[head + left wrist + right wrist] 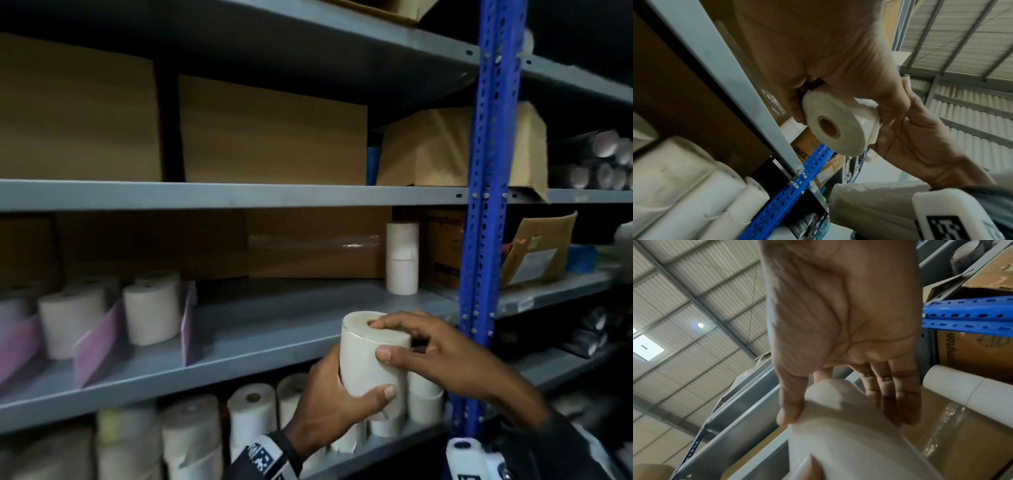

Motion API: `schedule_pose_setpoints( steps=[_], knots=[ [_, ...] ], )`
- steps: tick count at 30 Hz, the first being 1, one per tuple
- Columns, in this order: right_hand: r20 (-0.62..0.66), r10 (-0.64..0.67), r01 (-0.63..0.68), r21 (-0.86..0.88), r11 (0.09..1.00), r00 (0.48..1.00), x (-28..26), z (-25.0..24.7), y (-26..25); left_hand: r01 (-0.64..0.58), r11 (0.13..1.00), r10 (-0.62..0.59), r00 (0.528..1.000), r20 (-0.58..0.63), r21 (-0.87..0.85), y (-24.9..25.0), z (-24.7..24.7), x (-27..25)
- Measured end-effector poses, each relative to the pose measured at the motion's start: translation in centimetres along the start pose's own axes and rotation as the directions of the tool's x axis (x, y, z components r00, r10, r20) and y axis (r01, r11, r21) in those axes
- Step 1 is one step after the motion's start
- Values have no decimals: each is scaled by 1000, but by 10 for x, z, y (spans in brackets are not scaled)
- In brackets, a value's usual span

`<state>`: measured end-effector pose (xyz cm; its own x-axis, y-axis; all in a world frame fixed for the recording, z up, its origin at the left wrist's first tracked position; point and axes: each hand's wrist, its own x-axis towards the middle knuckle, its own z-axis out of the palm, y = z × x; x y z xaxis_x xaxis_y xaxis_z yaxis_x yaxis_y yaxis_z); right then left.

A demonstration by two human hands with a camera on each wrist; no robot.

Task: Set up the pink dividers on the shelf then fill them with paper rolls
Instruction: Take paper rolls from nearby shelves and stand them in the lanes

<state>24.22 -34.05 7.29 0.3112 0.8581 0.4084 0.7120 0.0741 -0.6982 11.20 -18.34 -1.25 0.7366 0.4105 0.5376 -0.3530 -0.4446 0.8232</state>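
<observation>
The paper roll [371,353] is a short, off-white cylinder with a round hole through its core, seen from below in the left wrist view [835,128]. It is held upright in the air just in front of the grey shelf [274,329], above the rolls stored on the shelf below [251,414].

The left hand [329,407] grips the roll from below, the thumb curled across its lower front and the other fingers wrapped behind. The right hand [442,346] holds it from above: its thumb presses on the side of the roll, the index finger rests on the top face near the hole, and the other fingers spread behind it. In the right wrist view the thumb [791,407] lies against the roll's wall [849,443].

To the left on the same shelf, pink dividers [99,335] stand on edge with rolls [150,311] upright between them. A stack of two rolls [402,258] stands further back, beside brown boxes [318,243] and near the blue post [486,171].
</observation>
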Motion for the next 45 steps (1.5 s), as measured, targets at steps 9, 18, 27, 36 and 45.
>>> schedule_pose_setpoints(
  steps=[9, 18, 27, 36, 45],
  knots=[
    [309, -10, 93, -257, 962, 951, 0, 55, -61, 45, 997, -36, 989, -141, 61, 21, -54, -94],
    [396, -132, 248, -257, 934, 909, -9, 148, -128, 95, 984, -54, 965, -255, 153, 47, -132, -194],
    [406, -207, 297, -172, 939, 890, -27, 260, -218, 121, 966, -36, 938, -344, 228, 89, -231, -307],
    [385, -241, 333, -192, 923, 891, -25, 341, -280, 132, 956, -11, 908, -418, 262, 99, -299, -389],
    [371, -265, 370, -250, 895, 890, 25, 387, -320, 180, 856, 151, 810, -566, 485, 93, -340, -398]
  ],
)
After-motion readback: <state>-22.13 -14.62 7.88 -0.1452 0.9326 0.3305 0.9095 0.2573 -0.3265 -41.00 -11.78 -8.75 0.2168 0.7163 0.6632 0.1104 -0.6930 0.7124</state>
